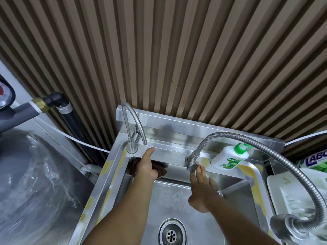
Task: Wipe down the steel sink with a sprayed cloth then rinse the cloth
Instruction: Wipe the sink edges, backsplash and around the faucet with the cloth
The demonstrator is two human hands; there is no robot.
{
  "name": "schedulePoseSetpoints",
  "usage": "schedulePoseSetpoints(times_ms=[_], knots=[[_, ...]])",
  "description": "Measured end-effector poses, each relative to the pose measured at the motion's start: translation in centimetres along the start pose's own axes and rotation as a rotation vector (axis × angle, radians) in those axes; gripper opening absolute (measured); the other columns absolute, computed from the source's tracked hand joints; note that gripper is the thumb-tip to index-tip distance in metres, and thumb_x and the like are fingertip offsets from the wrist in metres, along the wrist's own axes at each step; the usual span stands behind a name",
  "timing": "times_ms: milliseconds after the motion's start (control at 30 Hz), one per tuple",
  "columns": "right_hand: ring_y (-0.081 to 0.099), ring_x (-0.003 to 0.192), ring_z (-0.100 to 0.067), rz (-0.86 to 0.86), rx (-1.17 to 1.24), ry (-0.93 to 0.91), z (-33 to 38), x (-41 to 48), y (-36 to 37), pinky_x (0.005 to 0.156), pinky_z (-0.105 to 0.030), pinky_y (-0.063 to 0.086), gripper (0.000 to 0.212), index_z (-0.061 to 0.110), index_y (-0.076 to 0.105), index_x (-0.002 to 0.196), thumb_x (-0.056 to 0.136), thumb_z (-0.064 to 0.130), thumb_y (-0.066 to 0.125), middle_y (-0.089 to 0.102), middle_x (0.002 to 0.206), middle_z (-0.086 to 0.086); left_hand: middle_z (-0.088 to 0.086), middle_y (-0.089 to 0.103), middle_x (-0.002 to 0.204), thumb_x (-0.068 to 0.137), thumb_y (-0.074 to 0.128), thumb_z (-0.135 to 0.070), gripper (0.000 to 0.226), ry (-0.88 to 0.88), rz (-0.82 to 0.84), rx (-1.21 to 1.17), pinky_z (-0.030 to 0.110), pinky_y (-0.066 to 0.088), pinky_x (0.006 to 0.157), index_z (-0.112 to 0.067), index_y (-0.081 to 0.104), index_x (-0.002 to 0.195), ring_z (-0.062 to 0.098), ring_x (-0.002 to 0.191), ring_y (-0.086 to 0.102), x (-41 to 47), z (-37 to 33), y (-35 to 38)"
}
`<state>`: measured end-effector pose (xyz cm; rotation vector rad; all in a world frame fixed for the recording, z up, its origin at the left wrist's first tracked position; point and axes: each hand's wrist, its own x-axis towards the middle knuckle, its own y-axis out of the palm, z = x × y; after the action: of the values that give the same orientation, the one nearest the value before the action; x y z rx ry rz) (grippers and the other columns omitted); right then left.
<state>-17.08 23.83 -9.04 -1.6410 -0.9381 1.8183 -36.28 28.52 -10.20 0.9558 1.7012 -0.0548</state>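
A dark brown cloth [161,169] lies bunched against the steel sink's [106,175] back wall at the far left corner. My left hand [146,167] presses on the cloth, its thumb stretched up over the back ledge. My right hand [200,188] reaches forward with straight fingers, fingertips touching the lever of the flexible-hose tap [192,166]. The basin floor looks wet around the round drain [171,234]. No water stream is visible.
A curved gooseneck tap [132,131] stands at the back left corner. A white Dettol bottle with a green pump [230,157] rests on the back ledge. A ribbed metal hose [276,160] arcs to the right. White trays [297,195] stand right; a plastic-wrapped tank [35,183] left.
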Motion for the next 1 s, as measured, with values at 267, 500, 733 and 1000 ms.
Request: schedulePoseSetpoints(times_ms=[267,500,733,1000], knots=[[-0.042,0.14,-0.027,0.002,0.001,0.011,0.0,0.2,0.2,0.123,-0.051,-0.006,0.098,0.015,-0.015,0.158,0.084,0.015,0.049,-0.045,0.153,-0.009,0.011,0.052,0.081,0.068,0.091,-0.036,0.049,0.001,0.011,-0.156,0.064,0.051,0.091,-0.008,0.056,0.089,0.031,0.082,0.053,-2.1,0.8,2.6],[-0.04,0.142,-0.028,0.018,-0.012,0.027,0.3,0.0,0.0,0.123,-0.051,-0.005,0.097,0.013,-0.017,0.157,0.084,0.016,0.048,-0.05,0.145,-0.007,0.019,0.07,0.113,0.048,0.097,-0.051,0.088,-0.051,0.072,-0.167,0.065,0.054,0.087,-0.008,0.063,0.117,0.041,0.101,0.066,-2.5,2.4,2.7],[-0.038,0.143,-0.027,0.024,-0.013,0.026,0.4,-0.3,-0.3,0.123,-0.051,-0.004,0.096,0.013,-0.016,0.157,0.086,0.015,0.048,-0.045,0.153,-0.009,0.02,0.057,0.126,0.061,0.088,-0.053,0.091,-0.018,0.132,-0.278,0.067,0.039,0.106,-0.009,0.049,0.13,0.042,0.118,0.054,-3.2,-0.2,1.9],[-0.037,0.144,-0.027,0.014,-0.023,0.038,0.6,-0.2,-0.2,0.123,-0.05,-0.004,0.095,0.013,-0.013,0.158,0.085,0.016,0.047,-0.043,0.155,-0.009,0.019,0.073,0.108,0.048,0.093,-0.055,0.091,-0.065,0.061,0.065,0.049,0.052,0.095,-0.007,0.064,0.12,0.039,0.102,0.07,-2.3,1.2,0.0]])
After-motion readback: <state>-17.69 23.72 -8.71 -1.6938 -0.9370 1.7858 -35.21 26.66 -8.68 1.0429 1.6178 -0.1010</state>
